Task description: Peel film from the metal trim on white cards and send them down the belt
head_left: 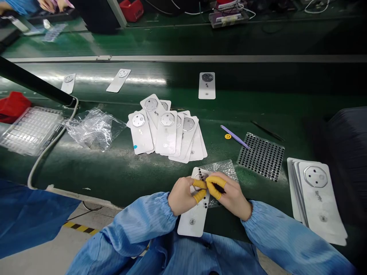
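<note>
Hands, left (pixel 182 196) and right (pixel 231 193), meet over white card (pixel 187 218), each grip narrow, contents unclear.

I make out a light blue smock (pixel 187 256), finely striped, its loose sleeves (pixel 140 217) creased and gathered at the cuffs (pixel 251 212). From my distance I see snug yellow cots (pixel 200 196) on the thumb and forefinger of both the left hand (pixel 181 196) and right hand (pixel 233 195).

No text can be read. Small dark print is carried by the near white panel (pixel 190 212), the right-hand panel stack (pixel 322 204) and the far panel (pixel 207 91), but none can be made out.
</note>
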`<state>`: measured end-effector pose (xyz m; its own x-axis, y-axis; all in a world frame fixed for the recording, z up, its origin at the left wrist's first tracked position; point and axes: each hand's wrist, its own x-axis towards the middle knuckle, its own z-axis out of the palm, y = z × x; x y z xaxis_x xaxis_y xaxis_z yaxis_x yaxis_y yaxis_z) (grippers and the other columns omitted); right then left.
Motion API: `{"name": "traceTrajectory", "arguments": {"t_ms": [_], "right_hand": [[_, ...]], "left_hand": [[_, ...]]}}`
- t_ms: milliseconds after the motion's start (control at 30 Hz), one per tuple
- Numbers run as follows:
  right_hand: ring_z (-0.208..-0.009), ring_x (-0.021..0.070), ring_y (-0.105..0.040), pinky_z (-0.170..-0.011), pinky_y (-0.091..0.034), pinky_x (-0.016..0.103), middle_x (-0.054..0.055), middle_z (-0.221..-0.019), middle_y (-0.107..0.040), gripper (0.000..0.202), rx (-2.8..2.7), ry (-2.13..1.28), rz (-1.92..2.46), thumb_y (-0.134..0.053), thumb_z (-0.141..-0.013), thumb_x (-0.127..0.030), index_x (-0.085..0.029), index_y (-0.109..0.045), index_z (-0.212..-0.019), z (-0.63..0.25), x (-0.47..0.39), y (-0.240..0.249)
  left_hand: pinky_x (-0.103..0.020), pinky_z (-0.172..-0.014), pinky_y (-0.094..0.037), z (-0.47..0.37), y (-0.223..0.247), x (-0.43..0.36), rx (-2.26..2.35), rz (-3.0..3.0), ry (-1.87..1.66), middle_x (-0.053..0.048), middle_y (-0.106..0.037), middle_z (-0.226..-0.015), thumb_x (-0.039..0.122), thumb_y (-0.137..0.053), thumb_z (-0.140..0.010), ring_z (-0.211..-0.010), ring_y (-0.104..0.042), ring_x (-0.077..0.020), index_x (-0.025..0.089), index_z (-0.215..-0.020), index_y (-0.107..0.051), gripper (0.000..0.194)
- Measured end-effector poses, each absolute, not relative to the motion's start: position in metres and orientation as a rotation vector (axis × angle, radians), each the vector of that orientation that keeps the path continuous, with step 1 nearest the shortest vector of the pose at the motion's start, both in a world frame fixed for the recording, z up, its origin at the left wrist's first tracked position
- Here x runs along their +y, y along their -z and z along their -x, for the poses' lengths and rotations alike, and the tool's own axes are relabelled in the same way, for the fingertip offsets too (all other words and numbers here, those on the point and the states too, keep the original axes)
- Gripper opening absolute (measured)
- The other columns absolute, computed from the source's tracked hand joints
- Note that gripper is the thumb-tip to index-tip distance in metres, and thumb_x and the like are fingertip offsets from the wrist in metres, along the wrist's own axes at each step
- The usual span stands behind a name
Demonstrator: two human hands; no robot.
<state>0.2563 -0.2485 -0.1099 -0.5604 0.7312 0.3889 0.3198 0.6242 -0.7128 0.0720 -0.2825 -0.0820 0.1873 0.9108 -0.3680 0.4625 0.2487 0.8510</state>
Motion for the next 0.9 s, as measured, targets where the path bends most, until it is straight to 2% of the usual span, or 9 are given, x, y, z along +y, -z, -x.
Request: {"name": "traceTrajectory", "arguments": {"t_ms": [67,133,233,300,333,400,500,700,900], "right_hand": [[-0.082,0.0144,-0.063,-0.071,-0.055,0.027,0.006,-0.09,-0.063,0.01,-2.068,-0.818,0.897,-0.053,-0.089,-0.014,-0.019,-0.056,-0.097,-0.256,-0.248,0.113],[-0.08,0.0142,-0.061,-0.069,-0.054,0.027,0.005,-0.089,-0.062,0.011,-2.019,-0.857,0.92,-0.055,-0.088,-0.013,-0.02,-0.057,-0.097,-0.257,-0.248,0.113],[-0.07,0.0126,-0.059,-0.058,-0.05,0.025,0.003,-0.085,-0.062,0.01,-1.984,-0.909,0.957,-0.057,-0.086,-0.014,-0.021,-0.06,-0.093,-0.261,-0.247,0.105],[-0.065,0.0118,-0.057,-0.053,-0.048,0.023,0.002,-0.082,-0.062,0.009,-1.956,-0.889,0.982,-0.06,-0.084,-0.014,-0.022,-0.061,-0.089,-0.263,-0.247,0.093],[-0.064,0.0119,-0.058,-0.052,-0.048,0.023,0.002,-0.082,-0.063,0.01,-1.95,-0.845,0.984,-0.061,-0.083,-0.013,-0.022,-0.062,-0.088,-0.264,-0.247,0.085],[-0.07,0.0143,-0.062,-0.058,-0.053,0.025,0.002,-0.082,-0.065,0.014,-1.973,-0.668,0.948,-0.065,-0.08,-0.012,-0.022,-0.063,-0.09,-0.264,-0.249,0.069],[-0.076,0.0185,-0.066,-0.076,-0.059,0.034,0.004,-0.082,-0.067,0.018,-2.094,-0.406,0.859,-0.062,-0.082,-0.016,-0.02,-0.062,-0.099,-0.262,-0.253,0.051],[-0.069,0.0192,-0.062,-0.081,-0.058,0.047,0.013,-0.082,-0.067,0.02,-2.313,-0.063,0.643,-0.043,-0.087,-0.007,-0.01,-0.061,-0.093,-0.258,-0.259,0.042],[-0.09,0.0299,-0.062,-0.086,-0.051,0.06,0.022,-0.1,-0.064,0.019,-2.474,-0.011,0.633,-0.046,-0.084,-0.007,-0.005,-0.062,-0.093,-0.264,-0.267,0.046]], "left_hand": [[-0.034,-0.082,-0.055,-0.055,0.075,-0.288,1.466,-1.275,-0.589,-0.01,-0.073,-0.098,0.024,-0.063,-0.077,-0.091,-0.068,-0.0261,0.013,-0.091,-0.073,0.02],[-0.034,-0.081,-0.058,-0.038,0.065,-0.298,1.537,-1.163,-0.735,-0.012,-0.069,-0.111,0.027,-0.062,-0.081,-0.097,-0.067,-0.0262,0.014,-0.109,-0.065,0.031],[-0.033,-0.073,-0.061,-0.03,0.047,-0.313,1.582,-0.983,-1.027,-0.01,-0.068,-0.112,0.031,-0.061,-0.085,-0.091,-0.069,-0.0232,0.023,-0.144,-0.028,0.068],[-0.032,-0.067,-0.062,-0.039,0.039,-0.317,1.541,-0.878,-1.138,-0.008,-0.072,-0.094,0.032,-0.064,-0.084,-0.079,-0.071,-0.022,0.023,-0.149,-0.011,0.084],[-0.031,-0.064,-0.062,-0.046,0.036,-0.315,1.506,-0.842,-1.159,-0.006,-0.073,-0.085,0.033,-0.066,-0.082,-0.073,-0.071,-0.0218,0.02,-0.148,-0.015,0.085],[-0.028,-0.062,-0.061,-0.06,0.034,-0.31,1.425,-0.817,-1.151,-0.006,-0.074,-0.076,0.032,-0.07,-0.08,-0.068,-0.071,-0.0209,0.014,-0.14,-0.037,0.07],[-0.021,-0.058,-0.058,-0.078,0.034,-0.303,1.305,-0.869,-1.118,-0.007,-0.074,-0.079,0.03,-0.068,-0.082,-0.067,-0.069,-0.0176,0.011,-0.119,-0.059,0.043],[-0.018,-0.062,-0.056,-0.089,0.037,-0.307,1.282,-1.053,-1.129,-0.005,-0.073,-0.082,0.021,-0.061,-0.087,-0.072,-0.068,-0.0155,0.012,-0.102,-0.067,0.019],[-0.015,-0.06,-0.056,-0.093,0.037,-0.309,1.363,-1.14,-1.244,-0.004,-0.073,-0.08,0.012,-0.064,-0.082,-0.068,-0.07,-0.0137,0.012,-0.088,-0.067,0.008]]}}
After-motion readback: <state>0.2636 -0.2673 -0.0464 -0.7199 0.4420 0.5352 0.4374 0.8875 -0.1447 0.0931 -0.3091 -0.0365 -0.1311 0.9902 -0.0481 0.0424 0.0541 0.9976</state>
